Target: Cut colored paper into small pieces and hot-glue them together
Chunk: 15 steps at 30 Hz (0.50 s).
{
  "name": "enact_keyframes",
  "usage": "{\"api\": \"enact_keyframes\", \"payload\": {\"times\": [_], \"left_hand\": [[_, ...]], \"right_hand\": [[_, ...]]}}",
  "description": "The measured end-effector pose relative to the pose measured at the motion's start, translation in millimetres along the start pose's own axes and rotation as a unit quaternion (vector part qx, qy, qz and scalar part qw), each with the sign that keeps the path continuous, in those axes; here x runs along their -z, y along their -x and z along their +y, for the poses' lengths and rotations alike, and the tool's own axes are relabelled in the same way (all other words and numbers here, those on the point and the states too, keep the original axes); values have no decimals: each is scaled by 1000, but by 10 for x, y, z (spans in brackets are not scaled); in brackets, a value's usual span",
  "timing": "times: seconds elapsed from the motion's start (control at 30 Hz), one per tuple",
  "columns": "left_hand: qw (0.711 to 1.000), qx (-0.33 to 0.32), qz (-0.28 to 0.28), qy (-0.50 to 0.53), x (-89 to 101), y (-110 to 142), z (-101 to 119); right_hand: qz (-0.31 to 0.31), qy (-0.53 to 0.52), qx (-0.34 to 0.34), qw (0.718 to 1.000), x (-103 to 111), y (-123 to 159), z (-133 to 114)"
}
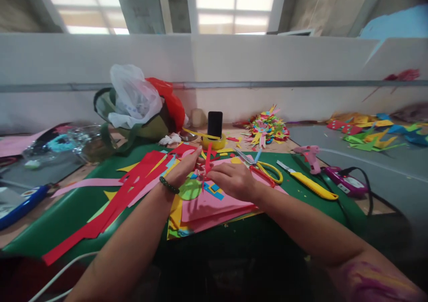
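Pinching a red paper strip (208, 156) in our right hand (234, 180), we have it standing up over the pink sheets (203, 213), fingertips closed around its lower part! Our left hand (187, 166) is right there beside it, fingers reaching in close, though we can't tell whether they grip anything. Below, a green paper circle (190, 190) and little blue pieces (214, 191) lie on the pink. Over to our left, long red strips (133, 181) sprawl across the green mat (60, 217). To our right, we've got scissors (248, 159), a yellow cutter (310, 184) and a pink glue gun (310, 157). Up ahead, a phone (215, 124) stands at a yellow tape roll (214, 144), near a colourful paper bunch (265, 128)!
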<state>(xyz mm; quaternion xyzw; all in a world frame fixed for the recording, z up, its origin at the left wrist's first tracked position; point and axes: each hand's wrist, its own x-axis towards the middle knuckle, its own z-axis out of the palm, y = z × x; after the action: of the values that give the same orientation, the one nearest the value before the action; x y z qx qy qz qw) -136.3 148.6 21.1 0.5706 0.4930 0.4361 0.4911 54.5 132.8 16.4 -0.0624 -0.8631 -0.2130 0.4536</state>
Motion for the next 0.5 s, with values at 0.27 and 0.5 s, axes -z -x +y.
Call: {"api": "enact_keyframes", "payload": {"times": [0.27, 0.5], "left_hand": [[980, -28, -3, 195, -51, 16, 15], [989, -58, -49, 127, -139, 16, -26]], "right_hand": [[-37, -278, -221, 934, -142, 26, -64], [31, -427, -478, 767, -233, 16, 179]]}}
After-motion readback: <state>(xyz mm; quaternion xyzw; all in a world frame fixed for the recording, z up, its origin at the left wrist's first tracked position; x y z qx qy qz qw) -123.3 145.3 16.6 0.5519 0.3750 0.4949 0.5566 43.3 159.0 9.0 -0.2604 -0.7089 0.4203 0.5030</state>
